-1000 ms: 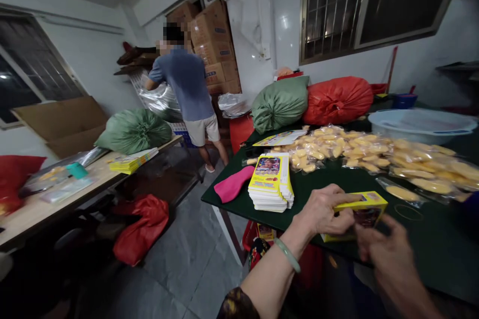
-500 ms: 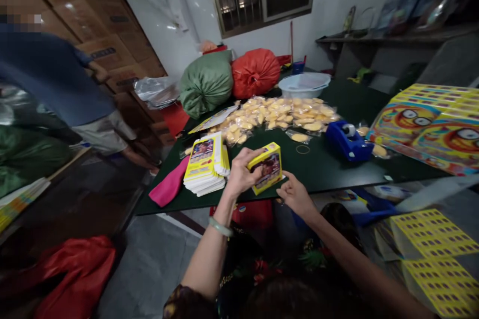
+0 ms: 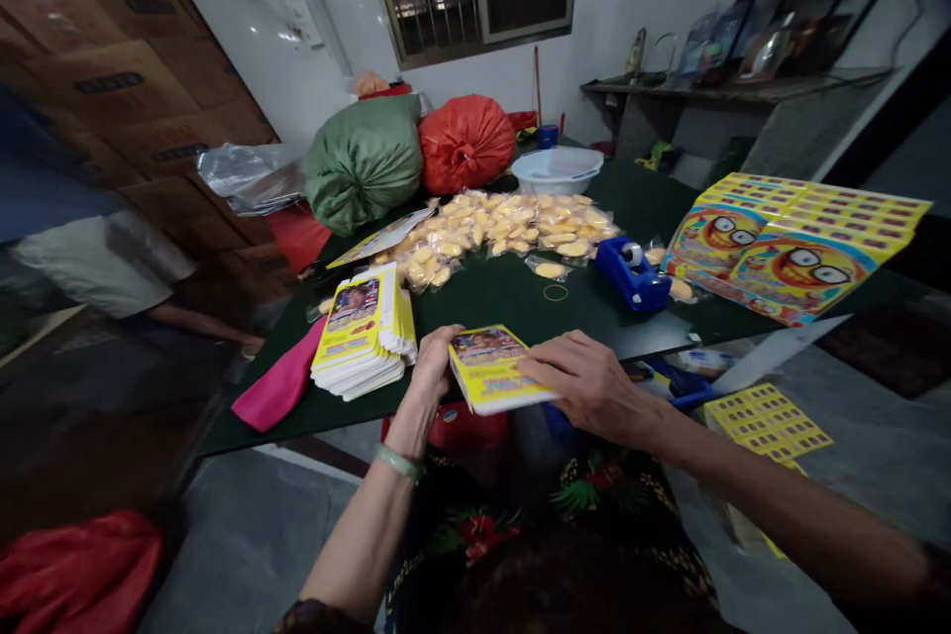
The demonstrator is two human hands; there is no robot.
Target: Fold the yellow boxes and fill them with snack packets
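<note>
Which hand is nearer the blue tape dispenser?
Right. The right hand rests on the yellow box, below the tape dispenser; the left hand grips the box's other edge, farther left.

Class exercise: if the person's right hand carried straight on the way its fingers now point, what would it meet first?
The yellow printed box, which the fingertips of the right hand seem to touch.

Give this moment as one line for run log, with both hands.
left hand: holds yellow printed box | right hand: on box | beside: stacked yellow boxes
</note>
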